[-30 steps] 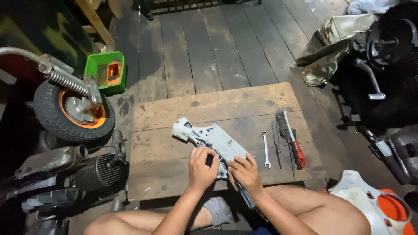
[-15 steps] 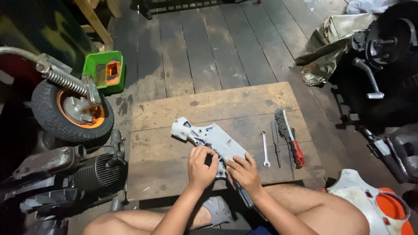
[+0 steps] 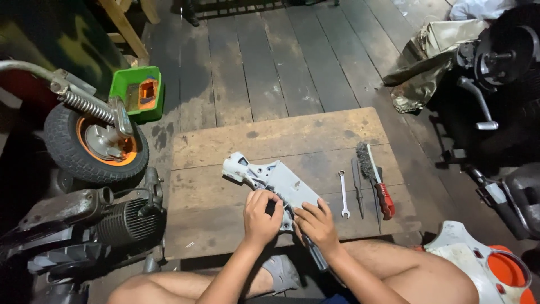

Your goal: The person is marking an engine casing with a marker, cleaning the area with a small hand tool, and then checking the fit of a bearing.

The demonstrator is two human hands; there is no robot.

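Though near board edge, hands (image 3: 289,217) unhemmed

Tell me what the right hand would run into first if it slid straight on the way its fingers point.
The right hand points up and left, fingers already on the grey metal cover. Going on, it would likely meet the left hand close beside it, though depth is hard to judge.
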